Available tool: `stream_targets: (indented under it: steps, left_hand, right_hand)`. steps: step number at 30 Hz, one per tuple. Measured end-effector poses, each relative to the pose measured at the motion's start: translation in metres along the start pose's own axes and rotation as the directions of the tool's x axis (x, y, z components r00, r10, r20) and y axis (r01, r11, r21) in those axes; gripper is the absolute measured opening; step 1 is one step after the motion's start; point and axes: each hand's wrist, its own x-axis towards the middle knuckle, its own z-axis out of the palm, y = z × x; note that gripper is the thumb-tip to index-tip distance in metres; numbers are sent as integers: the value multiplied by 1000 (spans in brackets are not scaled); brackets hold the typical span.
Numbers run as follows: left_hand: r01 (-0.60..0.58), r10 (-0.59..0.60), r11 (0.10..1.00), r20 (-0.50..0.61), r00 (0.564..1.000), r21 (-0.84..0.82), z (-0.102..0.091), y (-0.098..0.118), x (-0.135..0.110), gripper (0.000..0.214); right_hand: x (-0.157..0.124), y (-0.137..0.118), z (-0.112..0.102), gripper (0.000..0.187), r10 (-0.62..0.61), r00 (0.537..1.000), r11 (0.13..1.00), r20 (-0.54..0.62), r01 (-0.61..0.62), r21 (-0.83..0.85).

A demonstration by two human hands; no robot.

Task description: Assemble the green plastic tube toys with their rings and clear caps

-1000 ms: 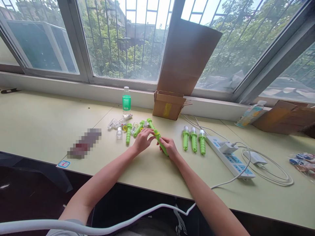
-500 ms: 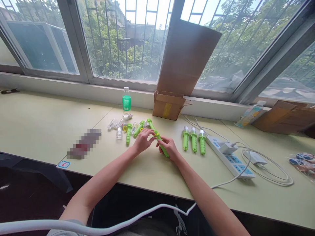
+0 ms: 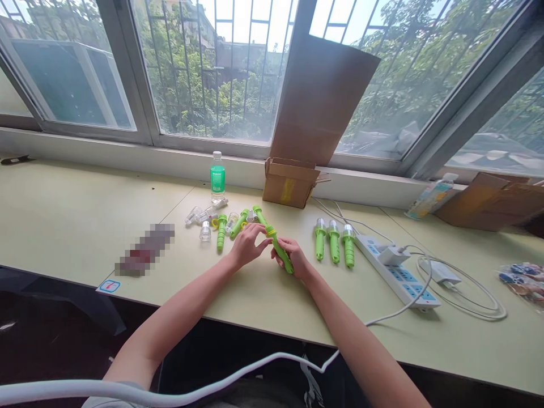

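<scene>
Two bare hands meet over a pale yellow-green table [image 3: 238, 300], in front of a window. Between them is a slim green handle [image 3: 281, 253]. Its long axis runs diagonally: the ringed collar end points away from the person and to the left, towards the window, while the narrower plain end points back towards the person and to the right.

The right hand [image 3: 295, 258] is curled closed around the handle's shaft. The left hand [image 3: 247, 246] is partly curled, its fingertips at the collar and its thumb set apart from the fingers; whether they pinch it, I cannot tell at this size.

Just beyond the left hand lie loose green handles [image 3: 221, 233] and clear plastic pieces [image 3: 205, 231], with an upright bottle [image 3: 217, 178] behind. To the right, three capped green handles [image 3: 334, 243] lie side by side, caps towards the window, near a white power strip [image 3: 397, 275].
</scene>
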Motion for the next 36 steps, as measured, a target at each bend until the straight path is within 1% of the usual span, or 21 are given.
stream_targets:
  steps: [7,12,16,20,23,26,29,32,36]
  left_hand:
    - [-6,6,1000,-13,1000,17,1,-1,-2,14]
    - [41,-40,999,-55,998,18,0,-6,-1,8]
    - [86,-85,996,-57,995,26,1,-9,-2,7]
    - [143,-140,989,-65,988,43,2,-10,-3,23]
    - [161,-155,985,-90,984,60,0,-11,-2,34]
    - [179,-170,982,-119,978,68,-3,-13,0,39]
    - [203,-193,977,-126,973,70,-5,-14,1,28]
    - [208,-199,975,-111,974,76,-5,-15,1,14]
    - [178,-176,984,-74,982,26,-3,-15,0,10]
  right_hand:
    - [1,0,1,37,-30,999,999,-11,31,21]
    - [2,3,0,40,-49,998,998,-39,50,35]
    - [2,3,1,41,-57,997,998,-57,59,32]
    - [2,4,1,41,-89,990,994,-108,95,49]
    - [4,5,-1,38,-127,978,990,-165,135,43]
    - [6,9,-2,36,-195,954,981,-225,195,-25]
    - [8,13,-1,38,-286,919,954,-270,249,-166]
    - [8,16,1,42,-350,896,915,-272,265,-305]
    - [8,17,3,43,-381,886,891,-265,275,-363]
